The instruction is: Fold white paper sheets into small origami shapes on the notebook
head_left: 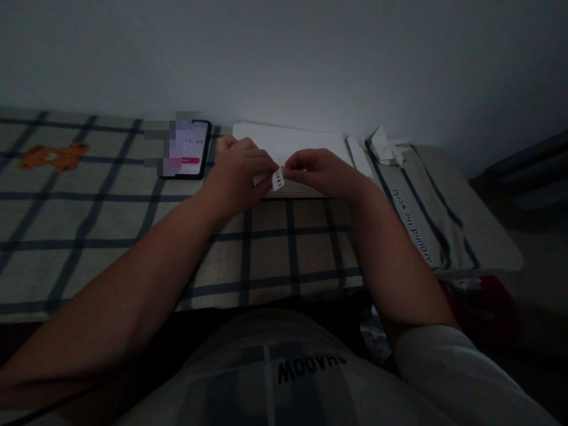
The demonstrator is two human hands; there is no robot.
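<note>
A small white piece with a row of dark marks or slots hangs between my hands; it is too small to tell its kind. My left hand has thumb and forefinger closed on its left side. At its upper right edge, the thumb and fingertips of my right hand are pinched together, touching it or something tiny there that I cannot make out. Both hands are just above a stack of white paper, whose front part they cover in places.
A phone with a lit screen lies left of the paper on a checked cloth. Farther left is an orange bear-shaped figure. Crumpled white paper sits at the right, near the table's rounded corner. A wall rises behind.
</note>
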